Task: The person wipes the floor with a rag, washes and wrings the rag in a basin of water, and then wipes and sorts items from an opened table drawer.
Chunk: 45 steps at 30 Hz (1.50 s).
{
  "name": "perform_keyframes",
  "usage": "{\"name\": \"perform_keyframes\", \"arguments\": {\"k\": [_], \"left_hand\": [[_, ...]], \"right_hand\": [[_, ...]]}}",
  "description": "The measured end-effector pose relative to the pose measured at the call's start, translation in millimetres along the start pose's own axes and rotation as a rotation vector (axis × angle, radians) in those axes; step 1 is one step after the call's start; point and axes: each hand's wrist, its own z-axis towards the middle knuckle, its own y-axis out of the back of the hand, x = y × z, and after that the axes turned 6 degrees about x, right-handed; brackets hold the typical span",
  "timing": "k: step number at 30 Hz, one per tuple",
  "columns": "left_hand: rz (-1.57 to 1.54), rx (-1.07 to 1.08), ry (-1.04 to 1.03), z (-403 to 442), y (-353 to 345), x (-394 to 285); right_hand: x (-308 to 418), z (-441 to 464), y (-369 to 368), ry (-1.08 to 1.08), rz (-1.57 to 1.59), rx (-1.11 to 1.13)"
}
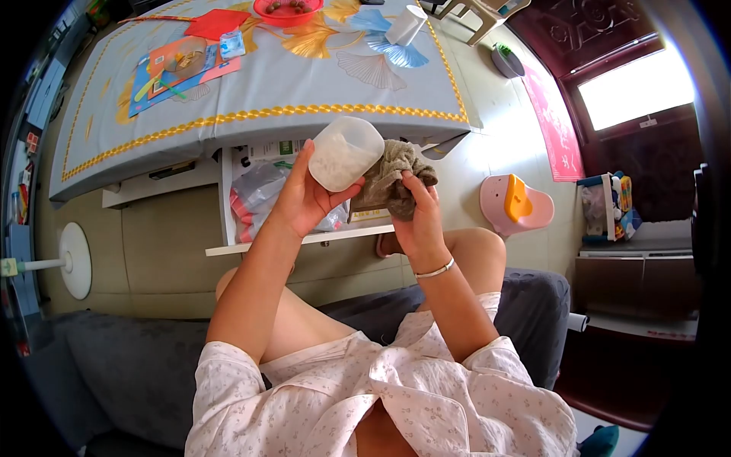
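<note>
A translucent white plastic container [346, 154] is gripped in my left hand [307, 198], the thumb along its left side and the fingers under its lower edge. My right hand [420, 217] is closed on a crumpled grey-brown cloth [396, 177] just right of the container. Cloth and container are close together, and I cannot tell whether they touch. Below both hands, an open white drawer [228, 199] holds plastic bags [259, 189] with some pink and red in them.
Beyond the drawer stands a table with a grey patterned cloth [251, 84], bearing a red basket [288, 11], a glass bowl [185, 62] and a white cup [406, 24]. A pink potty [499, 207] is on the floor at right. A dark sofa [145, 365] is beneath me.
</note>
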Motion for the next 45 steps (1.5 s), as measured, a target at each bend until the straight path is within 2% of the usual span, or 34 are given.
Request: {"name": "perform_keyframes", "arguments": {"k": [6,9,11,13,15,16,19,23,25,27,29,30,31,33,35,39,41,42,44,45], "left_hand": [[-0.073,-0.079,-0.003,-0.6,1.1,-0.3],[-0.071,-0.071,0.001,0.1,2.0,0.3],[-0.093,-0.051,0.005,0.5,1.7,1.3],[-0.052,-0.013,-0.007,2.1,1.1,6.4],[-0.011,0.026,-0.020,3.7,-2.4,12.6],[0.032,0.019,-0.078,4.4,-5.8,16.2],[0.132,-0.055,-0.216,2.9,-7.8,17.7],[0.219,-0.144,-0.378,0.7,-8.4,12.1],[0.263,-0.116,-0.432,1.9,-9.5,16.6],[0.308,-0.085,-0.485,3.0,-9.4,21.3],[0.455,-0.100,-0.558,5.5,-7.3,25.4],[0.454,-0.098,-0.560,5.2,-9.8,26.9],[0.522,-0.085,-0.592,3.6,-13.6,28.9],[0.589,-0.071,-0.629,2.2,-18.7,30.7],[0.486,-0.011,-0.620,1.8,-20.7,30.8],[0.564,0.003,-0.577,-0.7,-9.2,29.8],[0.485,-0.012,-0.507,-1.0,-5.5,19.4],[0.511,-0.056,-0.469,-4.8,-6.3,15.1],[0.502,-0.108,-0.457,-6.2,-14.4,9.6],[0.495,-0.163,-0.447,-5.6,-15.7,7.7]], "right_hand": [[-1.3,-1.9,5.8,-0.014,-0.027,-0.024],[0.4,0.4,2.2,0.048,-0.069,0.002],[3.3,4.3,-5.9,0.275,-0.269,0.085],[3.6,9.0,-11.4,0.313,-0.376,0.099],[-5.7,16.8,-14.3,0.628,-1.049,0.194],[-10.4,15.5,-17.5,0.706,-1.181,0.181],[-20.1,4.5,-15.8,0.691,-1.310,0.203],[-46.3,-22.2,1.9,0.544,-1.277,0.311],[-56.0,-25.8,7.2,0.403,-0.953,0.288],[-47.8,-25.8,4.1,0.405,-0.974,0.266],[-34.6,-19.2,-10.1,0.222,-0.497,0.186],[-29.9,-10.6,-8.1,0.155,-0.268,0.251],[-26.5,-7.2,-11.0,0.157,-0.272,0.255],[-19.5,-2.7,-19.0,0.129,-0.088,0.308],[-15.3,4.1,-23.4,0.132,-0.137,0.326],[-1.9,18.9,-23.9,0.199,-0.211,0.249],[3.5,20.3,-19.8,0.200,-0.405,0.280],[4.4,19.0,-20.3,0.201,-0.408,0.279],[5.0,14.4,-22.0,0.323,-0.783,0.412],[4.3,11.6,-22.0,0.323,-0.785,0.415]]}}
